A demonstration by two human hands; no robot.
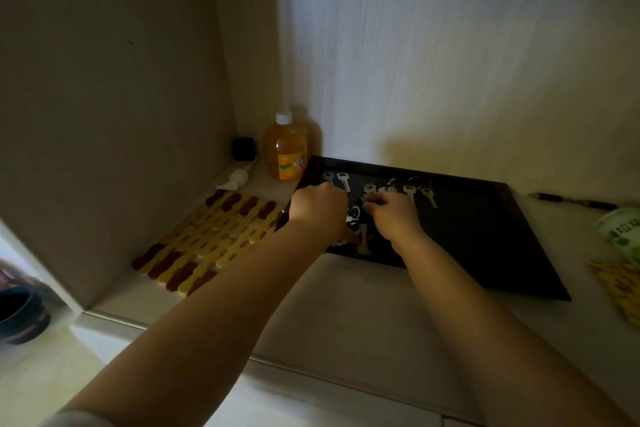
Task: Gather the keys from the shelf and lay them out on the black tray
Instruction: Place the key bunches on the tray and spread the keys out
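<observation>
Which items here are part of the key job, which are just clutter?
In the job:
- black tray
- keys lying in a row on it
- left hand
- right hand

Lying about:
- orange bottle
- woven mat
- pump head
- pen
- green packet

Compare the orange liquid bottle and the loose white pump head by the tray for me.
The orange liquid bottle stands upright with a white screw cap; the white pump head lies on its side. The bottle is much larger and see-through; the pump head is small and opaque. Both sit on the shelf left of the black tray.
</observation>
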